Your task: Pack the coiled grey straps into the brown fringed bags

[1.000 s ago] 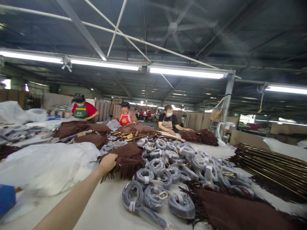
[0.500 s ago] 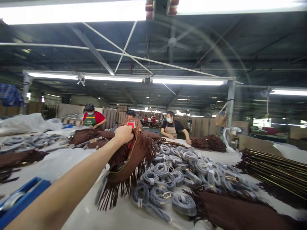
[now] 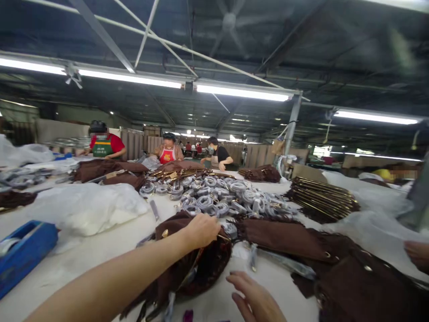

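Observation:
My left hand [image 3: 202, 230] is closed on the top edge of a brown fringed suede bag [image 3: 197, 264] that rests on the white table [image 3: 94, 250] in front of me. My right hand [image 3: 256, 299] comes in at the bottom edge, fingers spread and holding nothing, just right of the bag. A heap of coiled grey straps [image 3: 214, 194] lies behind the bag. More brown bags [image 3: 335, 268] are piled at the right.
A blue tape dispenser [image 3: 23, 248] sits at the left edge beside white plastic bags [image 3: 83, 208]. A stack of gold-trimmed brown pieces [image 3: 321, 199] lies at the right. Three masked workers [image 3: 167, 152] stand at the far end. Another person's hand [image 3: 417, 252] shows at the right edge.
My left hand has carried the fringed bag from the far pile, up over the straps, and down onto the table close to me. My right hand has come into view.

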The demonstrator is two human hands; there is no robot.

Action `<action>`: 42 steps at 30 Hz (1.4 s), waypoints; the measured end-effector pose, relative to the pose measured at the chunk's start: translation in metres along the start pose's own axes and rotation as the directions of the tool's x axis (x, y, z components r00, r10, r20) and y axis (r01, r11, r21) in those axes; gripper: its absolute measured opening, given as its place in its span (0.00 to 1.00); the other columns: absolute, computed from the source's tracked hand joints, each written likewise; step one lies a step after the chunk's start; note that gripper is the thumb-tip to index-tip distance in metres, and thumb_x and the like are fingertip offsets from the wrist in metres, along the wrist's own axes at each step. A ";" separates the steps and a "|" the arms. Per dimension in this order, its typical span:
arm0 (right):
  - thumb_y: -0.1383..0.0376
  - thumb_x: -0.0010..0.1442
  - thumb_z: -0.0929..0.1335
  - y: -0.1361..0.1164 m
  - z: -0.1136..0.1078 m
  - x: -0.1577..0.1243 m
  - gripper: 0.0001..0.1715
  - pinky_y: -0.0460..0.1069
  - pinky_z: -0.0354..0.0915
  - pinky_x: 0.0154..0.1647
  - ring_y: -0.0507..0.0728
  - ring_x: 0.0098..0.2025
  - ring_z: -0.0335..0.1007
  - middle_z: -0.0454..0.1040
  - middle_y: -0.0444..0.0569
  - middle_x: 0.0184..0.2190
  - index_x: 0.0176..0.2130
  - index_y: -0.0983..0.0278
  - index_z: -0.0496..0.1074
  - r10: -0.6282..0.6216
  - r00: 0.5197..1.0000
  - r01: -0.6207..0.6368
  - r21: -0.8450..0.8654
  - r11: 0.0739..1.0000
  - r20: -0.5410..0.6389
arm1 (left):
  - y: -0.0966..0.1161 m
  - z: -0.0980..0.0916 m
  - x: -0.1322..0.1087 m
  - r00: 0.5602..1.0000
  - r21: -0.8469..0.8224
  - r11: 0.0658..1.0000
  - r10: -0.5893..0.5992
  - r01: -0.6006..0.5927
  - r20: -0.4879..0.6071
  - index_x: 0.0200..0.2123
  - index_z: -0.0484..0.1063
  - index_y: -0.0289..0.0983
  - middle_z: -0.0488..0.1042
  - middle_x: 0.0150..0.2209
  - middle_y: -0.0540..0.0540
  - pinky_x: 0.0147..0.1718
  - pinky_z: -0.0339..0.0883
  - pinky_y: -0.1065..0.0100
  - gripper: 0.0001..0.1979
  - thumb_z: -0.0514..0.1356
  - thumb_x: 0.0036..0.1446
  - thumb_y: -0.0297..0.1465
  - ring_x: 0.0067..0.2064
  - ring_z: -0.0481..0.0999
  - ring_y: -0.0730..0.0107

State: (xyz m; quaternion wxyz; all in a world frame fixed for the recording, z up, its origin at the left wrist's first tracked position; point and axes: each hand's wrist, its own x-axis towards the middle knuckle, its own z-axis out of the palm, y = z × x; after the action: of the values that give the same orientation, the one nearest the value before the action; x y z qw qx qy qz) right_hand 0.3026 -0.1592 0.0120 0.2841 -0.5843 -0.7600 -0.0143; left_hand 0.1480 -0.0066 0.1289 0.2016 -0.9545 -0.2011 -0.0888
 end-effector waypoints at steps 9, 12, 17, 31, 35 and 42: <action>0.74 0.61 0.61 -0.021 0.012 0.029 0.19 0.47 0.67 0.38 0.56 0.40 0.75 0.77 0.49 0.38 0.49 0.61 0.71 0.058 0.995 -0.050 -0.100 0.994 0.079 | -0.079 0.028 -0.052 1.000 -0.011 1.000 0.007 -0.007 0.015 0.33 0.72 0.37 0.73 0.35 0.42 0.34 0.67 0.65 0.11 0.52 0.63 0.33 0.35 0.74 0.63; 0.73 0.59 0.65 -0.019 0.024 0.030 0.29 0.47 0.66 0.32 0.59 0.37 0.76 0.78 0.51 0.37 0.59 0.63 0.63 0.074 0.990 -0.034 -0.303 0.952 0.122 | -0.121 0.041 -0.090 0.992 0.006 0.993 -0.116 0.116 0.057 0.33 0.71 0.37 0.72 0.33 0.43 0.35 0.66 0.65 0.09 0.52 0.61 0.26 0.35 0.73 0.65; 0.72 0.62 0.65 -0.027 0.011 0.055 0.10 0.47 0.61 0.29 0.57 0.36 0.74 0.76 0.49 0.32 0.37 0.61 0.74 0.085 0.989 -0.015 -0.489 0.872 0.122 | -0.128 0.061 -0.141 0.956 0.056 0.959 -0.282 0.278 0.082 0.28 0.72 0.37 0.73 0.34 0.42 0.45 0.65 0.56 0.08 0.54 0.59 0.26 0.41 0.71 0.58; 0.60 0.61 0.64 -0.048 -0.040 0.130 0.13 0.50 0.63 0.36 0.61 0.40 0.76 0.81 0.52 0.36 0.35 0.60 0.78 0.161 0.974 -0.078 -0.429 0.900 0.161 | 0.032 0.038 -0.177 0.829 -0.385 0.734 -0.494 0.559 0.261 0.44 0.65 0.36 0.74 0.42 0.37 0.40 0.65 0.60 0.13 0.45 0.59 0.29 0.43 0.75 0.56; 0.58 0.57 0.68 -0.048 -0.044 0.136 0.11 0.50 0.63 0.37 0.61 0.41 0.75 0.81 0.50 0.36 0.34 0.59 0.79 0.168 0.969 -0.095 -0.347 0.933 0.184 | 0.038 0.028 -0.170 0.765 -0.411 0.647 -0.507 0.643 0.397 0.34 0.61 0.40 0.75 0.30 0.45 0.31 0.58 0.63 0.09 0.45 0.61 0.37 0.35 0.76 0.55; 0.63 0.59 0.68 -0.031 -0.056 0.139 0.08 0.45 0.61 0.37 0.54 0.38 0.73 0.79 0.44 0.33 0.39 0.61 0.77 0.133 0.981 -0.120 -0.100 0.988 0.143 | 0.022 0.057 -0.162 0.794 -0.862 0.103 -0.456 0.496 0.402 0.38 0.60 0.40 0.66 0.18 0.56 0.23 0.54 0.70 0.16 0.55 0.53 0.45 0.21 0.66 0.68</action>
State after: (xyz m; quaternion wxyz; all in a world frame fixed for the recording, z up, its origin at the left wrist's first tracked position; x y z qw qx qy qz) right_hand 0.2766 -0.0661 0.1312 0.1996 -0.6433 -0.7390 0.0131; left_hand 0.0155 -0.0575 0.0288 -0.4434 -0.7642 -0.4067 -0.2325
